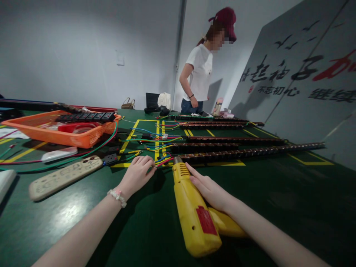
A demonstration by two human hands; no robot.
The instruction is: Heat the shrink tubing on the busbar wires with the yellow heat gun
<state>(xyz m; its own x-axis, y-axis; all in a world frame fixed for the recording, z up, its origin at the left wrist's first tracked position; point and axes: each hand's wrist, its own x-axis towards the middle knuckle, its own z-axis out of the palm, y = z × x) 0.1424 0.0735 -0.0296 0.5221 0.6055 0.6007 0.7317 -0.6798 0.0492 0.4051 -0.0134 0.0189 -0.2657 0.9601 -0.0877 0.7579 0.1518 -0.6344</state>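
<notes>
My left hand (140, 170) is closed, with its fingertips pinched on the ends of several coloured wires (164, 161). These wires lead to the nearest long black strip (239, 152), which has copper-coloured parts along its top. My right hand (207, 187) grips a yellow heat gun (191, 207) from its right side, fingers along the barrel. The metal nozzle points away from me, close to the wires. The gun's handle extends to the lower right, partly under my wrist. Exactly what the left fingertips press on is too small to tell.
More long black strips (222, 139) with wires lie behind. To the left are an orange basket (91, 140) holding black parts, a beige power strip (66, 178) and a white bar-shaped object (59, 154). A co-worker (198, 66) stands across the green table (133, 230).
</notes>
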